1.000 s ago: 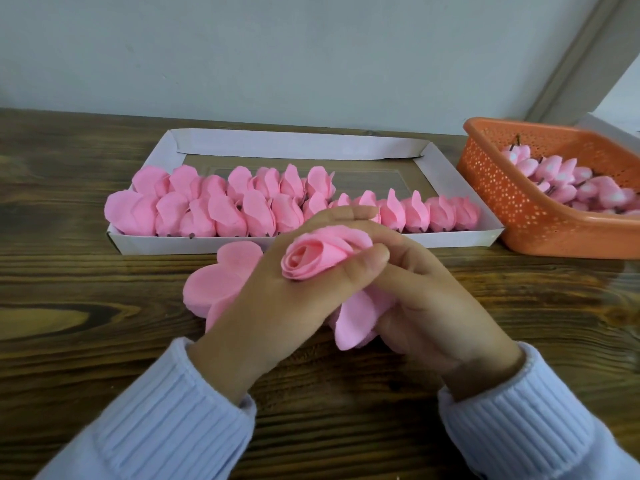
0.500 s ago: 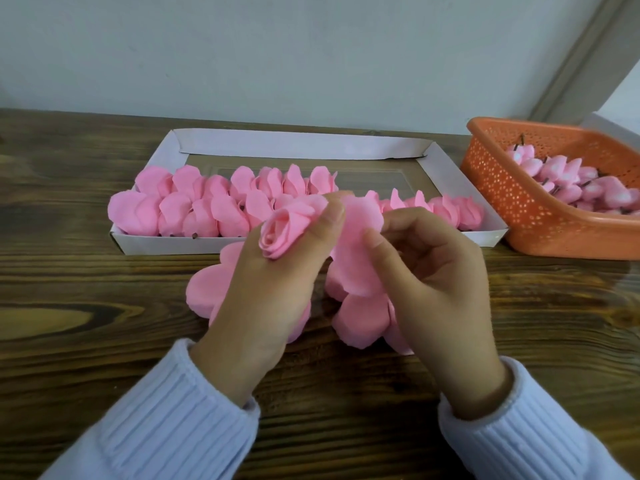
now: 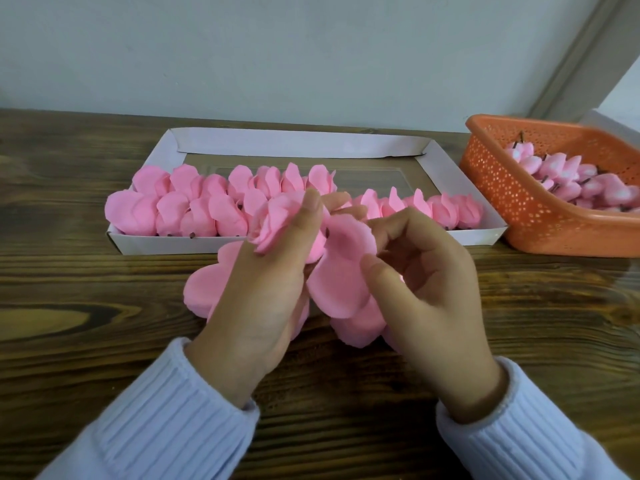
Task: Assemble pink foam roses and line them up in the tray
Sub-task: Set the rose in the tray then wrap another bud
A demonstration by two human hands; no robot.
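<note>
Tilted further left now, rose bud (image 3: 273, 223) points up-left — left hand (image 3: 263, 292) grips it, right hand (image 3: 436, 282) pinches the petal (image 3: 346, 258).

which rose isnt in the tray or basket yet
The rose gripped in the left hand; the rest lie in the white tray or orange basket.

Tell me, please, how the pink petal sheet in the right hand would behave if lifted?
Probably floppy: the petal sheet curls where the right hand pinches it. Likely very light, since that pinch alone holds it. Thin edges could crease.
</note>
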